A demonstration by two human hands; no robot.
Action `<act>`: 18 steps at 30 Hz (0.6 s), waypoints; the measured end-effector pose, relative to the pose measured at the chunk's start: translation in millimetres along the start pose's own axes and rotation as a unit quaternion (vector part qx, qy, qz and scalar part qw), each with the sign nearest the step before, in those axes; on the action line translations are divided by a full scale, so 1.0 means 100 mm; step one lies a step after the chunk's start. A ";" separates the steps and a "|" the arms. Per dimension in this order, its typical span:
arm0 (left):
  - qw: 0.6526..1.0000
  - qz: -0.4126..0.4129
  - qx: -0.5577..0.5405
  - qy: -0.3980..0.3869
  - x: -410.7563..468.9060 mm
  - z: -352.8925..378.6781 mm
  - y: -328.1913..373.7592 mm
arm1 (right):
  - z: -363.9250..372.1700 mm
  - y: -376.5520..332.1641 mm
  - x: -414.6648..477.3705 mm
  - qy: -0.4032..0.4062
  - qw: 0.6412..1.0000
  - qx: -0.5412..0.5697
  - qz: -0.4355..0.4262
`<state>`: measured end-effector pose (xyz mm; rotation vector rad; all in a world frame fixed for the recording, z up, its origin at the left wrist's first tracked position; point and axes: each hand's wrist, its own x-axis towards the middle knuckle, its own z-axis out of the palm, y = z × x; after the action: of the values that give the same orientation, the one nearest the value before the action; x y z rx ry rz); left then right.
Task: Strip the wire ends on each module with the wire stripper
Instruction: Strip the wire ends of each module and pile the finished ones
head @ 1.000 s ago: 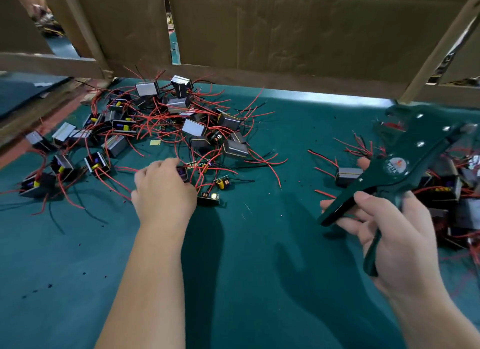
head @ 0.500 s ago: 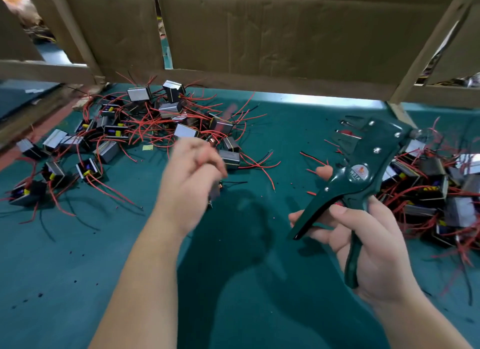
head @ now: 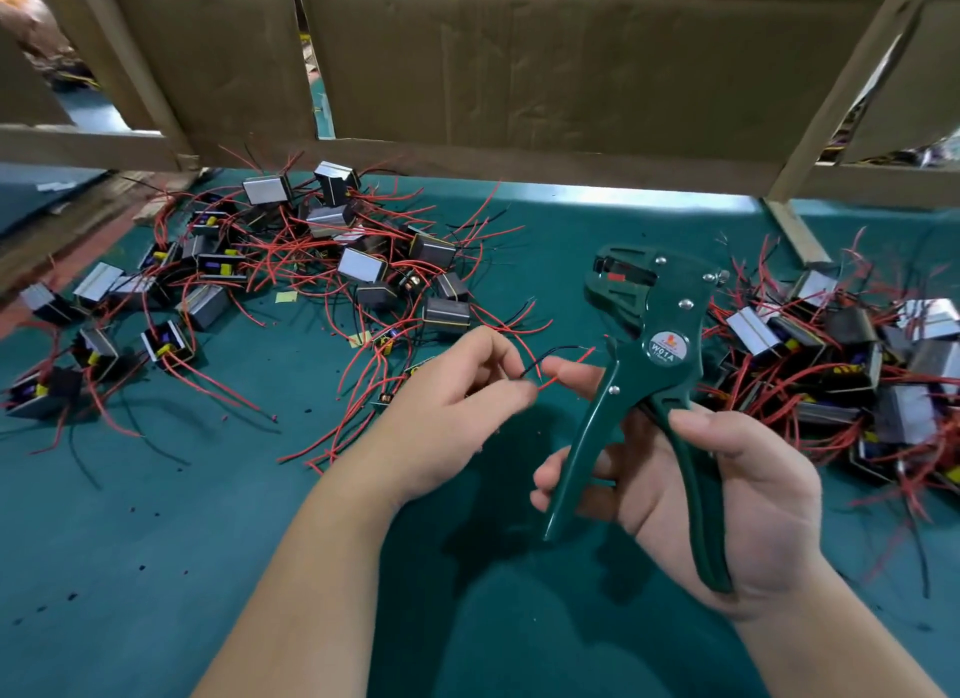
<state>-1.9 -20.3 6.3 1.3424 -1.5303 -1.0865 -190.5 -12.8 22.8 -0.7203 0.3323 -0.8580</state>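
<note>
My right hand (head: pixel 727 495) grips the dark green wire stripper (head: pixel 654 365) by its handles, jaws pointing up and left, handles spread apart. My left hand (head: pixel 452 401) is curled round a small module that its fingers mostly hide. Its fingertips pinch that module's red and black wires (head: pixel 550 365). The wire ends stick out to the right, just left of the stripper's handles and below its jaws. My right index fingertip touches the red wire.
A pile of modules with red wires (head: pixel 322 261) covers the green mat (head: pixel 260 541) at the back left. A second pile (head: pixel 852 365) lies at the right. Cardboard panels on a wooden frame (head: pixel 519 74) close off the back.
My left hand lifted a module from the left pile and carried it right towards the stripper. My right hand brought the stripper left and nearer. The wires now lie between both hands.
</note>
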 end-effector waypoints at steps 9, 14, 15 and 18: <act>0.976 0.115 -0.051 0.176 0.04 -0.03 0.05 | -0.01 0.04 0.01 0.026 1.000 -0.011 -0.003; 0.960 0.116 -0.186 0.173 0.01 -0.08 0.12 | -0.07 0.10 0.03 0.116 0.987 -0.072 0.080; 0.961 0.113 -0.182 0.177 0.00 -0.08 0.13 | -0.07 0.11 0.03 0.106 0.988 -0.068 0.093; 0.956 0.106 -0.176 0.208 -0.02 -0.04 0.18 | -0.03 0.13 0.01 0.040 0.992 -0.056 0.106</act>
<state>-3.0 -17.8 24.4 1.0493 -1.0802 -0.8268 -183.8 -9.4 11.8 -0.7408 0.5227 -0.6708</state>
